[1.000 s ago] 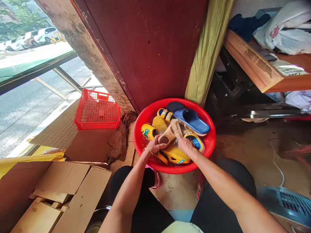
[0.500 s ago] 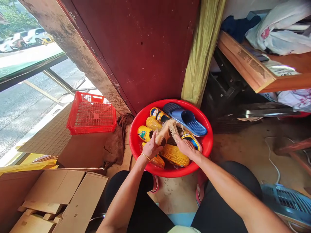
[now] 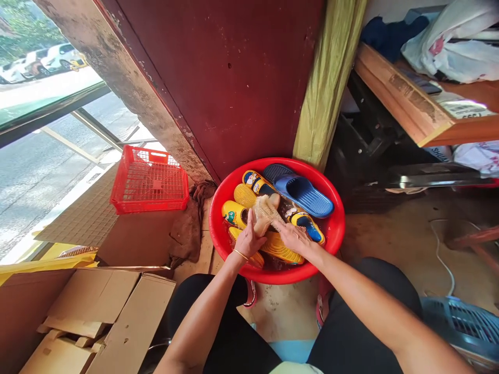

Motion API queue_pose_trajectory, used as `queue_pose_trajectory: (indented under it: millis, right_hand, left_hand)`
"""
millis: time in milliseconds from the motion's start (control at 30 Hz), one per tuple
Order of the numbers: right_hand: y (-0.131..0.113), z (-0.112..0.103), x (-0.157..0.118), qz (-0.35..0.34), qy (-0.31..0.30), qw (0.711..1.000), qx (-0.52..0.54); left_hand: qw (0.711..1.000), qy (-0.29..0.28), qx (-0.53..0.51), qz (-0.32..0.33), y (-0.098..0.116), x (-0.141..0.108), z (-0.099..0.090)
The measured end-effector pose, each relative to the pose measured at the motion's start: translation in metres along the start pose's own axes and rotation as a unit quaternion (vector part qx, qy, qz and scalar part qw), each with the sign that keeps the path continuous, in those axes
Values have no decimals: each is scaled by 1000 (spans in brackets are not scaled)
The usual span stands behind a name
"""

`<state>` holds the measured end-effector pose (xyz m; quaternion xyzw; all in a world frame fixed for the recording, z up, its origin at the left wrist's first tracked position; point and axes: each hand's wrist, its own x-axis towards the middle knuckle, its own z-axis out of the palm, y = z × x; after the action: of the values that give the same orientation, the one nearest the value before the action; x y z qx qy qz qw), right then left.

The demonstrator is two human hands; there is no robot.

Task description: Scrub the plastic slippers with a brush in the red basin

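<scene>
Pointing forward-left from the right hand's [image 3: 293, 237] grip, a beige bristled brush [image 3: 265, 209] crosses the long tan shoe [image 3: 261, 227] the left fingers [image 3: 250, 221] hold.

The tub [image 3: 277, 277] is smooth, glossy plastic; the crate [image 3: 152, 205], plastic lattice. The blue slipper [image 3: 306, 196] looks rubbery and ribbed, and the yellow sole [image 3: 281, 252] is ridged. The brush [image 3: 267, 209] is coarse and matt. The box [image 3: 130, 322] is matt cardboard, the rag [image 3: 187, 239] rumpled cloth, the curtain [image 3: 331, 78] creased fabric. The door [image 3: 234, 104] has a faint sheen, the wall [image 3: 101, 62] is rough, the desk [image 3: 405, 93] scuffed wood, the bag [image 3: 460, 57] crinkled plastic.
</scene>
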<state>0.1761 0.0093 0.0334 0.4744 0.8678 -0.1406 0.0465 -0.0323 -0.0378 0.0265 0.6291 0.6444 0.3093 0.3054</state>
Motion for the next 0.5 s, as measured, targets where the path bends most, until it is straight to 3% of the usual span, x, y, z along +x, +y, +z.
queue_pose_trajectory:
  millis: [67,133,300,500]
  right_hand:
    - [-9,5,-9,-48,-1,999,11]
    - [-12,9,-14,-52,-3,999,13]
    - [5,8,-6,23,0,1000,14]
    - [6,2,2,70,41,993,81]
  left_hand:
    - [998,18,-65,-9,-6,1,-2]
    - [988,38,-148,-38,-11,6,-5]
    - [935,96,-322,-116,-9,15,-27]
    - [890,96,-414,-168,-6,5,-54]
